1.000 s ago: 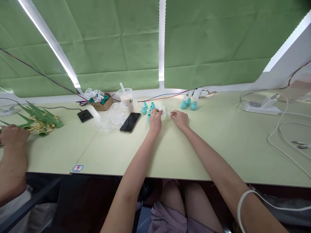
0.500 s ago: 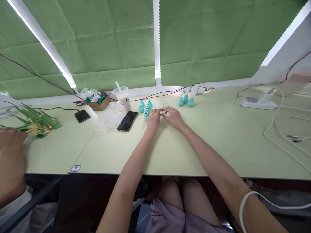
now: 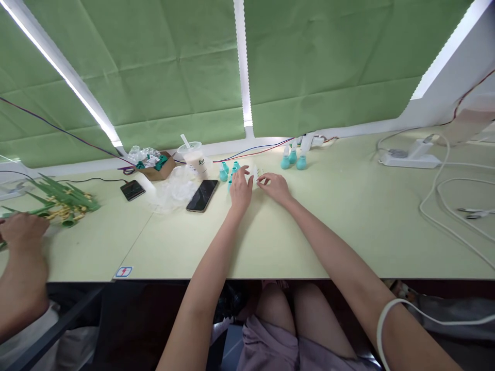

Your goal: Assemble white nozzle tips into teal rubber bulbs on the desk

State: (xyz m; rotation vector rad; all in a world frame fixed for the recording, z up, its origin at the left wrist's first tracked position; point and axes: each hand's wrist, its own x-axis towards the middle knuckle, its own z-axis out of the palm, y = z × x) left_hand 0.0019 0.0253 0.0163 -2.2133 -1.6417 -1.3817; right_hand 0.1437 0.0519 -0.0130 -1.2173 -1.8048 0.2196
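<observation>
My left hand is over the table with its fingers apart, beside several small turquoise bulb-shaped bottles and partly covering them. My right hand is close by on the right, thumb and forefinger pinched together. What the pinch holds, if anything, is too small to make out. Between and just beyond the hands lie small whitish translucent pieces, partly hidden by the fingers. Farther back on the right stand three turquoise bottles with pale translucent tips.
A black phone, crumpled clear plastic and a drink cup with a straw are to the left. Behind them sits a cardboard box. A co-worker's hand is beside green plastic stems. White cables lie right.
My left hand's fingers have spread and come away from my right fingertips, showing more of the whitish pieces. The right hand stays nearly in place. The view has shifted slightly.
</observation>
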